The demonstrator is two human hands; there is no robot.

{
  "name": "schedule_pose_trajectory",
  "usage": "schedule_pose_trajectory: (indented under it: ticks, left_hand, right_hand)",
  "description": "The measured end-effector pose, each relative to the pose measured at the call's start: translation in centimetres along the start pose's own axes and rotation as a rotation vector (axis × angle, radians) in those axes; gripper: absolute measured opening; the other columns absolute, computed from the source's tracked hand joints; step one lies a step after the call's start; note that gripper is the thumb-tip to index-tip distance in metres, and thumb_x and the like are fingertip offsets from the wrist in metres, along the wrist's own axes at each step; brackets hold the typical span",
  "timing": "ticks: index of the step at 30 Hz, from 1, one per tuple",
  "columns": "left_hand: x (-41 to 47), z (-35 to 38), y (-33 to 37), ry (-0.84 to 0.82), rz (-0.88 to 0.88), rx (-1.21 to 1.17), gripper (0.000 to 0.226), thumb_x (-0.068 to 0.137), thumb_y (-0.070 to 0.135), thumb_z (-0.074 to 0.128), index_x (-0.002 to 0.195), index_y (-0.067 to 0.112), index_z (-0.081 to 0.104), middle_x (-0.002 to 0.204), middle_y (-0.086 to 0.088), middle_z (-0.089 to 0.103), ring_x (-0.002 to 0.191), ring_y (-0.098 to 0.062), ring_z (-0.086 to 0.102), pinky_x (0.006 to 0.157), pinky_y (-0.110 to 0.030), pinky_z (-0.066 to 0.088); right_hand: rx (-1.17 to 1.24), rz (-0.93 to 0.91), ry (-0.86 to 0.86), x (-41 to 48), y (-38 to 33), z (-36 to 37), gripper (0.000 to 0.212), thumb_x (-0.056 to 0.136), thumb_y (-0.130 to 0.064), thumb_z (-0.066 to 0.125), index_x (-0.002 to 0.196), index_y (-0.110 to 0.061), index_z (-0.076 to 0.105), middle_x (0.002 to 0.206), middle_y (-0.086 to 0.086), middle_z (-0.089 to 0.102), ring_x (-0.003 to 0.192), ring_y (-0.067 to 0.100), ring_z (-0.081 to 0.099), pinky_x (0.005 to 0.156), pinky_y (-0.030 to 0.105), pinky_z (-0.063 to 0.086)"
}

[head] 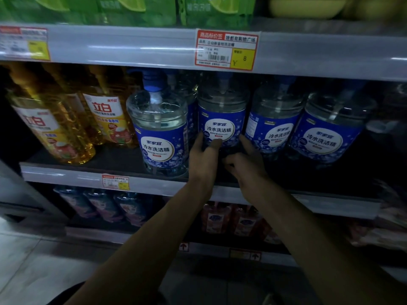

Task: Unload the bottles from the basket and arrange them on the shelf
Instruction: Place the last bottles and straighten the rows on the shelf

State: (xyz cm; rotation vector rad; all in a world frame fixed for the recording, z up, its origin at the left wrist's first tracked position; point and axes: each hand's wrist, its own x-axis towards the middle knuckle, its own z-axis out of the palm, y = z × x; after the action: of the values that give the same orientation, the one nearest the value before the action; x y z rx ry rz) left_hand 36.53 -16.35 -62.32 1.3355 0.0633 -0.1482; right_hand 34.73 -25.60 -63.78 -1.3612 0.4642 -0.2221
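Both hands hold one blue-label bottle [222, 119] standing on the middle shelf [66, 175]. The left hand [203, 157] wraps its lower left side and the right hand [246, 160] cups its lower right. Matching bottles [158, 133] already stand on both sides of the grip, one to the left and two to the right. The basket is not in view, so I cannot tell how many are left.

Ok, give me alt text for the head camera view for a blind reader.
A person's left hand and right hand grip a blue-labelled dish detergent bottle on a store shelf, second in a row of four; yellow detergent bottles stand at left.
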Motion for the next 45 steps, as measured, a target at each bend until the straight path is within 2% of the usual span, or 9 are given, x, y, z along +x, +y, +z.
schedule_pose_trajectory:
  ticks: [4, 8, 14, 19, 29, 33, 37, 41, 45]
  left_hand:
    - [0.1, 0.4, -0.1, -0.011, -0.008, -0.006, 0.060, 0.093, 0.022, 0.064, 0.151, 0.027, 0.048, 0.134, 0.003, 0.065, 0.120, -0.017, 0.062, 0.107, -0.042, 0.051]
    - [-0.1, 0.8, -0.1, 0.003, -0.010, -0.031, 0.056, 0.096, 0.019, 0.062, 0.149, 0.030, 0.048, 0.117, 0.010, 0.064, 0.109, -0.012, 0.062, 0.098, -0.033, 0.051]
    - [0.0, 0.8, -0.2, 0.001, 0.023, -0.003, 0.055, 0.096, 0.018, 0.062, 0.147, 0.032, 0.050, 0.110, 0.017, 0.064, 0.103, -0.005, 0.062, 0.091, -0.030, 0.051]
    - [-0.2, 0.1, -0.1, -0.018, 0.063, 0.083, 0.053, 0.093, 0.016, 0.064, 0.144, 0.025, 0.056, 0.130, 0.002, 0.068, 0.118, -0.018, 0.064, 0.102, -0.039, 0.054]
    - [-2.9, -0.6, -0.4, -0.103, 0.095, 0.362, 0.038, 0.095, 0.015, 0.067, 0.132, 0.017, 0.061, 0.121, -0.006, 0.068, 0.114, -0.021, 0.064, 0.103, -0.040, 0.052]
    - [-4.3, 0.4, -0.9, -0.170, 0.151, 0.459, 0.036, 0.091, 0.022, 0.072, 0.126, 0.017, 0.064, 0.111, -0.005, 0.073, 0.107, -0.019, 0.068, 0.101, -0.045, 0.054]
    - [-5.2, 1.2, -1.1, -0.247, 0.229, 0.577, 0.041, 0.093, 0.030, 0.073, 0.131, 0.020, 0.061, 0.109, 0.000, 0.074, 0.106, -0.015, 0.068, 0.097, -0.039, 0.055]
    - [-5.0, 2.2, -0.2, -0.255, 0.328, 0.667, 0.051, 0.093, 0.039, 0.073, 0.138, 0.023, 0.056, 0.119, 0.003, 0.069, 0.111, -0.013, 0.064, 0.096, -0.033, 0.054]
    - [-4.4, 3.8, -0.3, -0.185, 0.441, 0.636, 0.052, 0.092, 0.031, 0.075, 0.138, 0.025, 0.053, 0.119, 0.016, 0.061, 0.112, -0.005, 0.059, 0.090, -0.021, 0.050]
  right_hand:
    - [0.033, 0.005, -0.018, 0.0, -0.2, 0.1, 0.093, 0.058, -0.002, 0.063, 0.143, -0.039, 0.055, 0.133, -0.005, 0.066, 0.122, 0.022, 0.062, 0.098, 0.046, 0.057]
    - [0.049, -0.005, -0.027, 0.0, 0.0, 0.2, 0.091, 0.063, 0.000, 0.062, 0.145, -0.038, 0.052, 0.138, -0.003, 0.064, 0.125, 0.023, 0.060, 0.099, 0.045, 0.057]
    - [-0.015, -0.014, -0.031, -0.1, 0.0, 0.3, 0.093, 0.067, 0.003, 0.061, 0.150, -0.038, 0.047, 0.138, -0.001, 0.064, 0.127, 0.025, 0.059, 0.102, 0.048, 0.055]
    - [-0.140, -0.039, 0.000, -0.7, -0.7, -1.0, 0.074, 0.084, 0.006, 0.068, 0.147, -0.030, 0.050, 0.123, -0.004, 0.064, 0.121, 0.022, 0.060, 0.104, 0.045, 0.054]
    - [-0.556, -0.169, 0.046, -3.6, -2.3, -6.0, 0.060, 0.087, -0.015, 0.078, 0.141, -0.022, 0.053, 0.122, 0.000, 0.061, 0.108, 0.017, 0.060, 0.091, 0.031, 0.050]
    - [-0.582, -0.210, 0.102, -4.6, -2.9, -8.8, 0.060, 0.087, -0.022, 0.080, 0.141, -0.022, 0.055, 0.132, 0.004, 0.061, 0.121, 0.022, 0.059, 0.101, 0.037, 0.050]
    - [-0.639, -0.217, 0.139, -5.2, -3.3, -10.8, 0.067, 0.082, -0.036, 0.084, 0.142, -0.024, 0.055, 0.134, 0.001, 0.062, 0.121, 0.019, 0.059, 0.095, 0.030, 0.047]
    - [-0.641, -0.240, 0.171, -5.9, -3.6, -12.1, 0.074, 0.077, -0.040, 0.086, 0.142, -0.024, 0.054, 0.135, 0.001, 0.063, 0.122, 0.019, 0.060, 0.101, 0.038, 0.051]
    - [-0.674, -0.262, 0.165, -6.1, -3.6, -13.3, 0.076, 0.081, -0.038, 0.084, 0.147, -0.025, 0.049, 0.141, 0.002, 0.059, 0.129, 0.021, 0.056, 0.107, 0.045, 0.049]
